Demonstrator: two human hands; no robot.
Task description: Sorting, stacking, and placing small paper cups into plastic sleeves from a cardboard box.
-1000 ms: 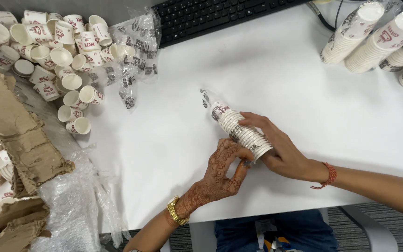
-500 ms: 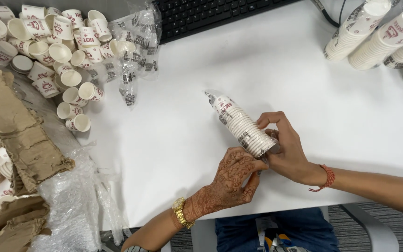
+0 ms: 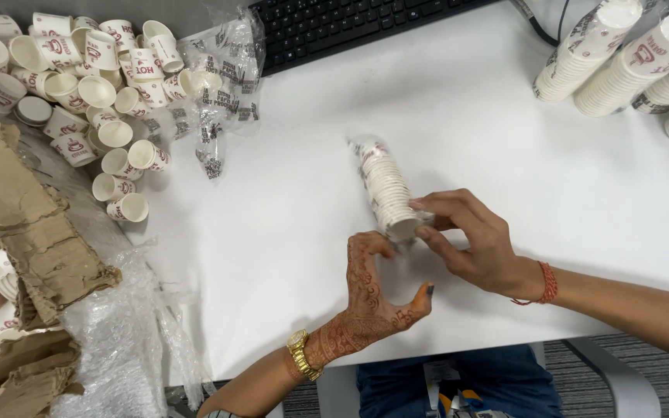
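Right hand: the right hand (image 3: 470, 244), right of centre in the frame, pinches the near end of the sleeve of stacked paper cups (image 3: 385, 188), fingers closed on its rim.
Left hand: the left hand (image 3: 369, 298), lower centre, has its fingers spread apart in a wide curve; its fingertips sit just below the sleeve's near end, and I cannot tell whether they touch it.
Sleeve of cups: lies tilted at the centre of the white table (image 3: 458, 116), wrapped in clear plastic, its far end pointing to the upper left.
Wrists: a gold watch (image 3: 301, 353) on the left one, a red thread band (image 3: 547, 283) on the right.
Upper left: a heap of loose paper cups (image 3: 90, 85) with a torn clear wrapper (image 3: 222, 77) beside it.
Upper right: more wrapped cup stacks (image 3: 621, 54).
Top edge: a black keyboard (image 3: 334, 23).
Left edge: crumpled brown cardboard (image 3: 25, 224).
Lower left: bubble wrap (image 3: 114, 340).
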